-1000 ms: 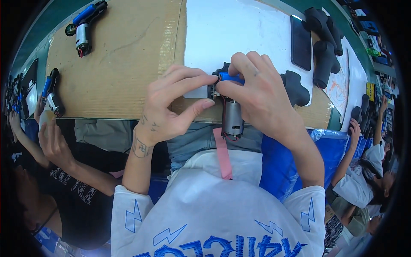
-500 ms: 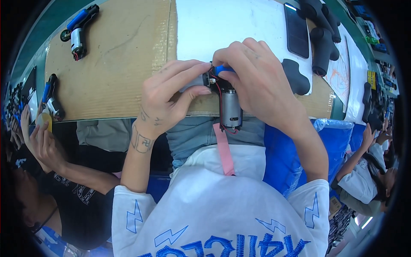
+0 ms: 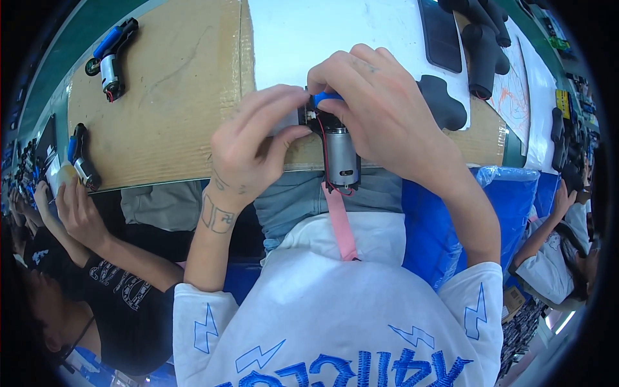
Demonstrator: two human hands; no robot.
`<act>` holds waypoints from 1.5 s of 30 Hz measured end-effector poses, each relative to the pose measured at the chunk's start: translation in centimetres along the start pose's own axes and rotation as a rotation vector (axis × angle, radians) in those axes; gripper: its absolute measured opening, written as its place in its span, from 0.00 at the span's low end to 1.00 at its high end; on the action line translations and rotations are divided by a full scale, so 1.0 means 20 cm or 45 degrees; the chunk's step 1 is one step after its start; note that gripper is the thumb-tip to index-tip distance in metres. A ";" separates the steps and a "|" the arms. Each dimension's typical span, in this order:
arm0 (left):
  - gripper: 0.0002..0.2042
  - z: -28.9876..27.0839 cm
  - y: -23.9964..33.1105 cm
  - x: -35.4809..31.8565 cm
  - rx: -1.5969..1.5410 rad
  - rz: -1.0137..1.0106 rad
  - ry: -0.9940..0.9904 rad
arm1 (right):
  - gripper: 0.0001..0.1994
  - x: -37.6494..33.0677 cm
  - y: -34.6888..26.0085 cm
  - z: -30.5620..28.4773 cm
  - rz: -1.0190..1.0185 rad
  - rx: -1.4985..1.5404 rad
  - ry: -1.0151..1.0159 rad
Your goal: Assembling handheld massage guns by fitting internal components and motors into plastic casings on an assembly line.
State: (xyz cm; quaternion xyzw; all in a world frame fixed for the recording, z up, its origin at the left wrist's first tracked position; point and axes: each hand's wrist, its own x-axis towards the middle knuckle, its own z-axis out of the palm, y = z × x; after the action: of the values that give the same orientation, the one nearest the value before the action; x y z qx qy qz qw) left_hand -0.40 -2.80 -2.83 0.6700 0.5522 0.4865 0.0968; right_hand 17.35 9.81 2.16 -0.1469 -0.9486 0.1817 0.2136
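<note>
Over the table's near edge I hold a black housing with a silver cylindrical motor [image 3: 342,158] hanging from its lower side. A blue cell [image 3: 327,97] lies in its upper part, and a thin red wire runs down along the motor. My right hand [image 3: 380,109] is closed around the housing from the right, fingertips over the blue cell. At the left end, a small dark board [image 3: 303,115] with a white connector sits between the thumb and fingers of my left hand [image 3: 251,132], which is slightly blurred. My right hand hides much of the housing.
Cardboard [image 3: 161,97] and a white sheet [image 3: 284,39] cover the table. Two similar motor units [image 3: 111,71] [image 3: 84,161] lie left. To the right are a phone [image 3: 440,35], dark housings [image 3: 482,61] and a rounded dark piece [image 3: 442,103]. People sit on both sides.
The view has shifted slightly, and both hands with the housing appear a little further up and left. My left fingers blur at the board; the right hand keeps its grip.
</note>
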 end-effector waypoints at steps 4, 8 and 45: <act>0.18 -0.02 0.03 0.04 -0.131 -0.244 -0.097 | 0.13 -0.01 0.00 0.00 -0.003 -0.012 0.030; 0.21 0.00 0.00 0.04 -0.109 -0.128 -0.141 | 0.13 -0.02 0.00 -0.07 0.049 -0.089 -0.039; 0.18 0.04 -0.08 0.15 -0.191 -0.171 -0.251 | 0.65 -0.17 -0.15 -0.31 0.286 -0.206 -0.589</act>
State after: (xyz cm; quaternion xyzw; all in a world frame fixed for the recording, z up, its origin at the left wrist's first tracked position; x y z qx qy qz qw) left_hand -1.18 0.56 -2.70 0.6671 0.5457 0.4507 0.2325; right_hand 22.56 7.64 7.49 -0.2225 -0.9613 0.1565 -0.0428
